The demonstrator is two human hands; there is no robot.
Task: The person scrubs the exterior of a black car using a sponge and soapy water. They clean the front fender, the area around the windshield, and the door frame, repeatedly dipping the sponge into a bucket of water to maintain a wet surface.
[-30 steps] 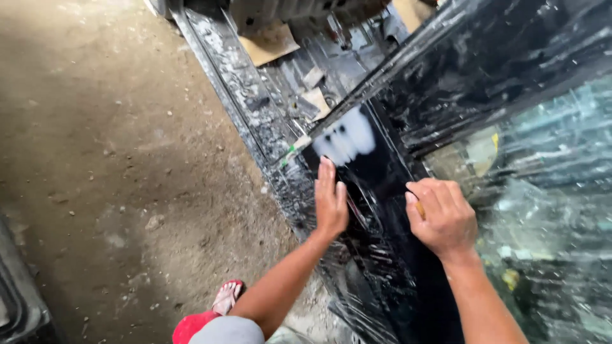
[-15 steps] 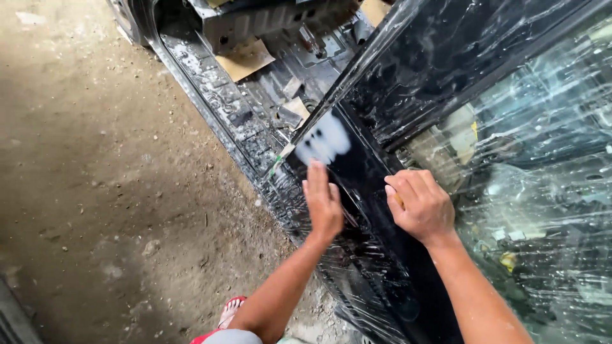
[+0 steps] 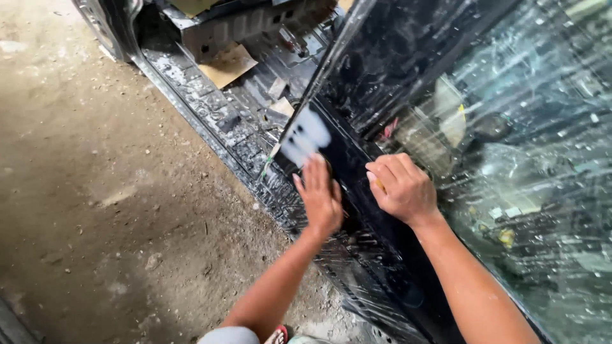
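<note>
A glossy black car door (image 3: 382, 83) stands open in front of me, streaked with water or film. It has a white patch (image 3: 306, 137) near its lower edge. My left hand (image 3: 319, 197) lies flat on the black panel, its fingertips just below the white patch. My right hand (image 3: 401, 188) rests beside it on the same panel with the fingers curled under. A small yellowish sliver shows beneath those fingers, and I cannot tell what it is. The door's window glass (image 3: 529, 146) is to the right of my right hand.
The stripped car floor and sill (image 3: 217, 108) run behind the door, with pieces of cardboard (image 3: 227, 65) lying inside. Bare dirt ground (image 3: 95, 210) fills the left side. A red-and-white shoe (image 3: 277, 335) shows at the bottom edge.
Both hands have slid up the door panel toward the white patch; the left fingertips now reach its lower edge. The view has moved closer.
</note>
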